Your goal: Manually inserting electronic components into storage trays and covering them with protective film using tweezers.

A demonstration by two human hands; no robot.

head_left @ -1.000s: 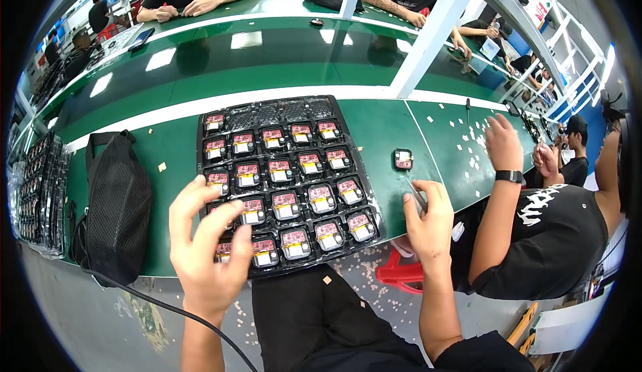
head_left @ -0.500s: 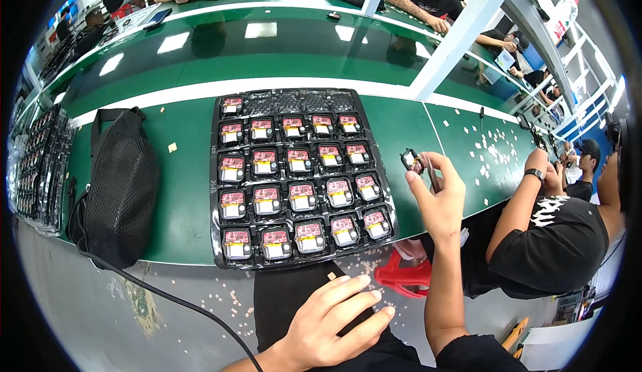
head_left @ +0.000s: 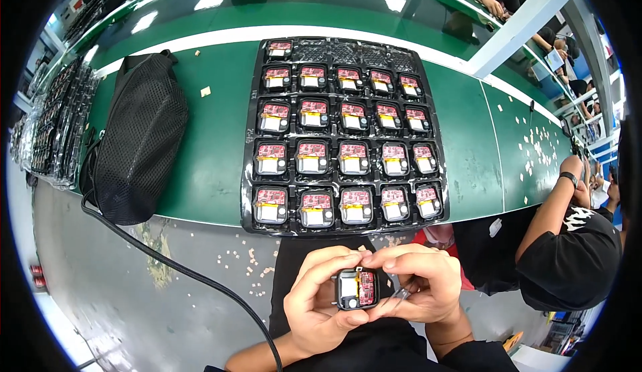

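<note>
A small black-cased device (head_left: 356, 288) with a red circuit board, a silver block and yellow tape is held in front of my body, below the bench edge. My left hand (head_left: 321, 298) grips its left side, thumb at the lower edge. Curled around its right side, my right hand (head_left: 424, 282) has fingertips at the top edge and thumb near the lower corner. A slim greyish tool (head_left: 402, 294), possibly tweezers, lies within the right hand; its exact form is unclear. Beyond my hands, a black plastic tray (head_left: 251, 171) carries several similar devices in rows of pockets.
On the green bench (head_left: 214, 151), a black mesh bag (head_left: 144, 144) lies left of the tray. Stacked trays (head_left: 60, 124) stand at the far left. A black cable (head_left: 200, 278) runs past my left forearm. A co-worker (head_left: 568, 258) sits at the right, near scattered small pale pieces (head_left: 538, 148).
My right hand has brought the device from right of the tray down to my lap. My left hand has risen and closed on it. The view has shifted, with the tray now higher.
</note>
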